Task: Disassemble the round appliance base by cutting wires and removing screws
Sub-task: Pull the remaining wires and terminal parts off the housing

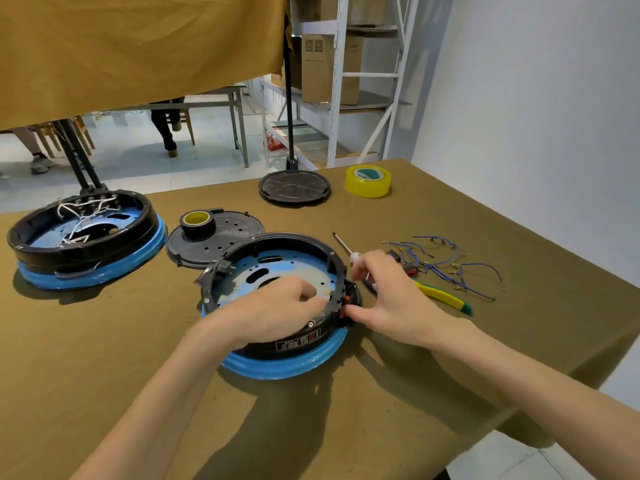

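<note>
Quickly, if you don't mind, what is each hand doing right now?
Left hand: fingers curled inside the round base; holding anything cannot be told.
Right hand: pinching the orange part at the rim.

Round appliance base (pixel 277 362) near the desk's (pixel 346 427) front edge, your left hand (pixel 277 313) curled inside its rim, your right hand (pixel 384 292) pinching the orange part (pixel 344 308) on its right side, screwdriver (pixel 344 245), cut blue wires (pixel 446 261) toward the right edge, second base (pixel 86 244) at the left edge, yellow tape roll (pixel 368 181) at the far edge.

Left hand (pixel 277 313): forearm reaching in from lower left, palm down, fingers curled under; what they grip cannot be told.
Right hand (pixel 388 292): forearm from lower right, fingers curled, thumb stretched leftward.
</note>
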`<state>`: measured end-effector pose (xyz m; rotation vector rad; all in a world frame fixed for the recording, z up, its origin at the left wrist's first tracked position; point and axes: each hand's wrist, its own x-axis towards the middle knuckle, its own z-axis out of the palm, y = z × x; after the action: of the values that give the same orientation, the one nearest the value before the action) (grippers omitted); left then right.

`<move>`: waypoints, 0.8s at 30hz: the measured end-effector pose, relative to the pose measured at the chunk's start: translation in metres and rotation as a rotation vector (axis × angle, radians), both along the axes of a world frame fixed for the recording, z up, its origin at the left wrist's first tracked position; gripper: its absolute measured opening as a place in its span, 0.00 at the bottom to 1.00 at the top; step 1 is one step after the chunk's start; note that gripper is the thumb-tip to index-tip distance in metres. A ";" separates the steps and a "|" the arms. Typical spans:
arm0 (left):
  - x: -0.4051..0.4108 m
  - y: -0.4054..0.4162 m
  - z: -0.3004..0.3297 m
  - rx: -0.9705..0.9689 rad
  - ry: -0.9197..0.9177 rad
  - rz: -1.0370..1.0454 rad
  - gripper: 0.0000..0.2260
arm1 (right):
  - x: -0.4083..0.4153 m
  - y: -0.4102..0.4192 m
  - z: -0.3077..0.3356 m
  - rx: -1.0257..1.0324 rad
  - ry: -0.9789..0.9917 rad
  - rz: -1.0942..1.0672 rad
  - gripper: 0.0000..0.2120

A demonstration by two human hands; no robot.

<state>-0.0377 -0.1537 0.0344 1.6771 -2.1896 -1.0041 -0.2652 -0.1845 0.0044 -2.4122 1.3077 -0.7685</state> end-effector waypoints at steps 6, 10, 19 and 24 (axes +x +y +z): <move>-0.009 -0.022 -0.004 0.166 0.192 0.246 0.14 | 0.006 0.001 0.010 0.642 -0.132 -0.072 0.07; -0.016 -0.037 -0.007 0.178 0.087 0.245 0.18 | 0.012 0.004 0.023 0.955 -0.191 -0.110 0.16; -0.010 -0.032 -0.022 0.184 0.226 0.279 0.22 | 0.022 -0.010 0.044 1.081 -0.128 -0.117 0.20; -0.008 -0.030 -0.024 0.189 0.294 0.275 0.22 | 0.023 -0.019 0.046 1.152 -0.108 -0.102 0.17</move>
<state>-0.0460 -0.1832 0.0103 1.7188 -1.6743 -1.3129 -0.2420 -0.2035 0.0506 -1.3640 1.2996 -0.0598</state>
